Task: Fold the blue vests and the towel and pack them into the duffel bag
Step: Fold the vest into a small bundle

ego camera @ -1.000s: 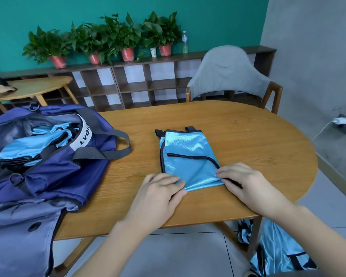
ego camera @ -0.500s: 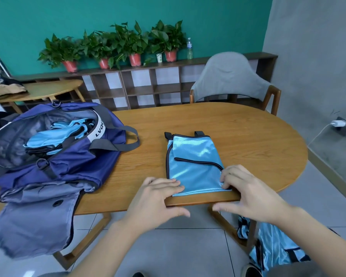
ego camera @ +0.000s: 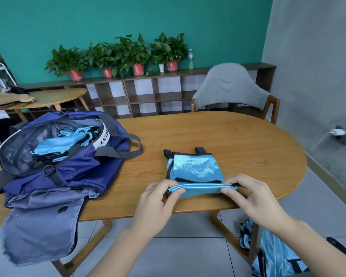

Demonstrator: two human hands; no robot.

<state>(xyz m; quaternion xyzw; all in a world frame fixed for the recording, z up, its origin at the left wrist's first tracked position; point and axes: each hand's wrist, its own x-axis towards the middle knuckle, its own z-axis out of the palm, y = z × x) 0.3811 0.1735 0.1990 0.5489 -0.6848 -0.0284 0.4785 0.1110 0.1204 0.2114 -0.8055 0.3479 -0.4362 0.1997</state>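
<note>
Both hands on the near hem of the blue vest (ego camera: 196, 169), close to the table's (ego camera: 248, 140) near edge. Left hand (ego camera: 158, 202) pinches the left corner of the hem, thumb under, fingers on top; right hand (ego camera: 254, 198) pinches the right corner the same way. Hem is lifted and rolled toward the far side; the rest of the vest lies flat, straps pointing at the far edge.

To do this fold well: keep both corners level, carry the hem straight over to meet the strap end, no skew. Slick fabric, so I expect it to slide; press flat before letting go.

Duffel bag (ego camera: 54, 156) sits open at the table's left end, folded vests already inside. More blue fabric on the floor by the right leg.
</note>
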